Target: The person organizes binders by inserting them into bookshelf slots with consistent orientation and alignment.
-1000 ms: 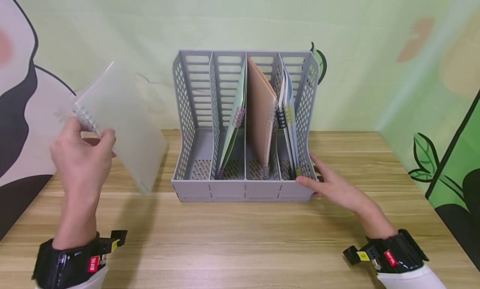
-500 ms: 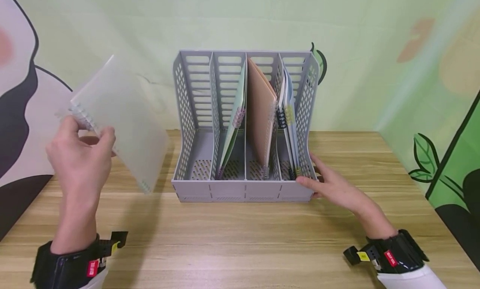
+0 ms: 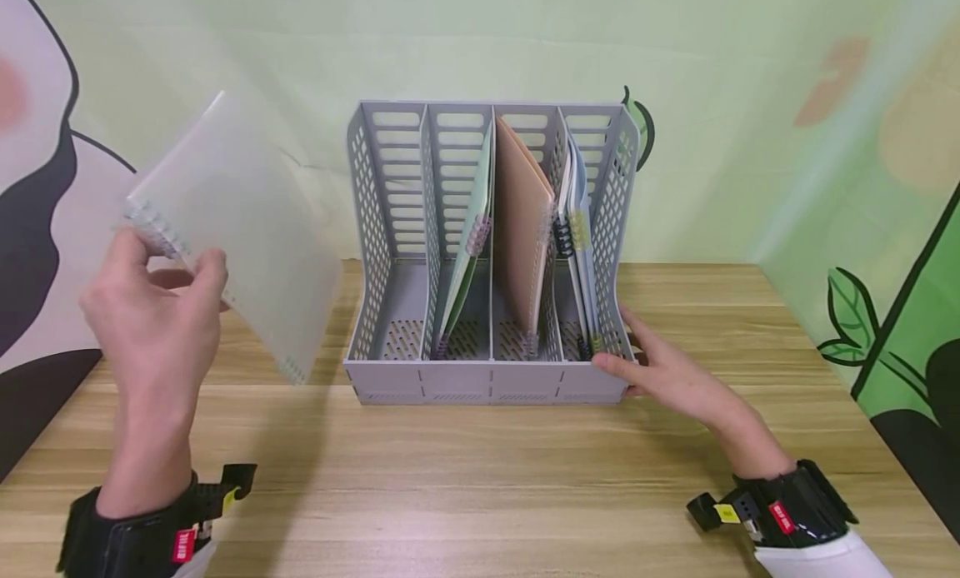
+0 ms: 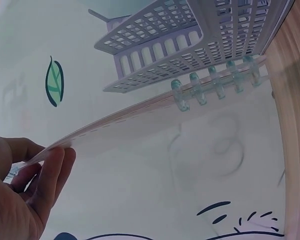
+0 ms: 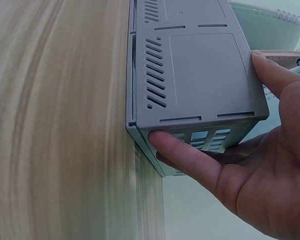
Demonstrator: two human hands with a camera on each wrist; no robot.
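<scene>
In the head view my left hand (image 3: 153, 316) pinches a translucent-covered, loose-leaf notebook (image 3: 243, 228) by its ringed edge, tilted above the table left of the rack. The left wrist view shows thumb and fingers on either side of the notebook's edge, with clear bluish binding rings (image 4: 217, 82) farther along. My right hand (image 3: 663, 366) grips the near right corner of a grey file rack (image 3: 487, 384). Its thumb lies on the front rim and its fingers lie along the latticed side wall, as the right wrist view also shows.
Dividers split the rack into upright compartments. A green notebook (image 3: 468, 245) leans in the second from left, a brown notebook (image 3: 521, 228) in the third, and blue and white notebooks (image 3: 581, 236) in the rightmost. A wood-grain table (image 3: 480, 486) meets a printed backdrop (image 3: 712, 145) behind.
My left hand has shifted slightly left, and the notebook's top corner has risen a little. The right hand and the rack have stayed in place.
</scene>
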